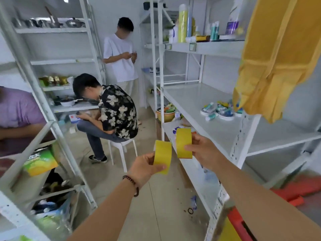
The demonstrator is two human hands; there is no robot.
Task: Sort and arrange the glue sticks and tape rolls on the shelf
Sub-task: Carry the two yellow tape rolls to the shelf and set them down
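Note:
My left hand grips a yellow tape roll by its rim, held upright in the aisle. Just right of it, my right hand holds a second yellow tape roll a little higher. The two rolls sit side by side, a small gap apart. Both hang in the air in front of the white shelf on my right. On that shelf's far part lies a cluster of glue sticks and small tape rolls, blue, green and white.
A yellow cloth hangs over the shelf's right end. A person sits on a white stool in the aisle; another stands behind. A brown cardboard box edge is at lower right. Racks with goods line the left side.

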